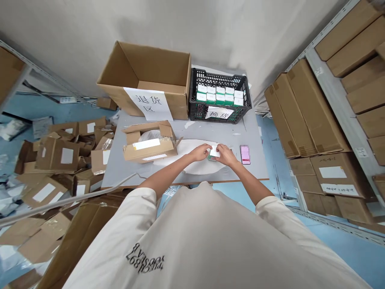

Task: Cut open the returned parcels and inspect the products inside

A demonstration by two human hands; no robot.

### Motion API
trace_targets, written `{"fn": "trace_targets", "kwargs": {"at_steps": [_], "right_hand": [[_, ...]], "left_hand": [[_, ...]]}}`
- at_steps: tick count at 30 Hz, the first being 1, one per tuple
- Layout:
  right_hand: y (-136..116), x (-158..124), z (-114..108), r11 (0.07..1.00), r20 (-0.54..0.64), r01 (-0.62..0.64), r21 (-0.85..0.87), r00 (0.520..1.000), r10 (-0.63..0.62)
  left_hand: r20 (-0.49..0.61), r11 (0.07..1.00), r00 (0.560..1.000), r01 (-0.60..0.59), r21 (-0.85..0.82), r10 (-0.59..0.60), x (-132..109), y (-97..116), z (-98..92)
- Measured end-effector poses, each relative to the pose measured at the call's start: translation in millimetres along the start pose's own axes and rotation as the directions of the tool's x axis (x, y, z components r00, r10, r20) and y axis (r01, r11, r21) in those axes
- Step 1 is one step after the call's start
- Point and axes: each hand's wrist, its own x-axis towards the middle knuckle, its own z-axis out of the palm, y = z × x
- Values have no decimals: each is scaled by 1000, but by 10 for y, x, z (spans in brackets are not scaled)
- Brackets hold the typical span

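A small white-and-green carton (214,151) is between my two hands over the middle of the table. My right hand (226,155) grips its right side, the fingers bent around the edge. My left hand (200,153) pinches at its left edge with thumb and fingers. Under both hands lies a white sheet or bag (198,167) spread on the grey table (192,130). To the left stands an opened cardboard box (156,150), flaps up, with some clear wrapping inside.
Behind stand a large open cardboard box (177,102) with a paper sign and a black plastic crate (197,107) holding several white-and-green cartons. A pink-screened phone (245,155) lies to the right. Opened boxes (57,154) pile on the left floor; shelving with cartons (319,108) stands right.
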Motion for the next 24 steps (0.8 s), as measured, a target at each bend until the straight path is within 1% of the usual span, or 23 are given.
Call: {"fn": "trace_targets", "kwargs": {"at_steps": [3,6,10,14,16,19,22,24], "right_hand": [[-126,57,-105,1000,-63,-7,11,998,7],[-259,145,-297,1000,-124,-5,25,992,8],[-403,316,-659,999,-247,10,53,969,3],[-489,551,-1069,995,-374,48,84,927,-14],[-510,695,-1257,994,-427,48,101,904,0],[-502,943,-1483,986,-460,39,163,887,41],[-424,1225,-1633,969,-478,44,245,874,81],[-334,1421,-1694,958,-511,61,282,854,96]], "left_hand": [[-23,1000,1000,-22,-9,22,-31,-14,-166],[-75,998,997,-26,-58,22,-22,15,-321],[-180,986,982,-77,-147,50,22,117,-511],[-272,980,959,-124,-158,78,97,186,-694],[-304,982,950,-120,-149,70,159,185,-779],[-358,990,933,-90,-112,44,282,150,-898],[-407,996,913,-31,-88,-8,412,94,-1009],[-451,997,892,-2,-73,-31,490,46,-1076]]}}
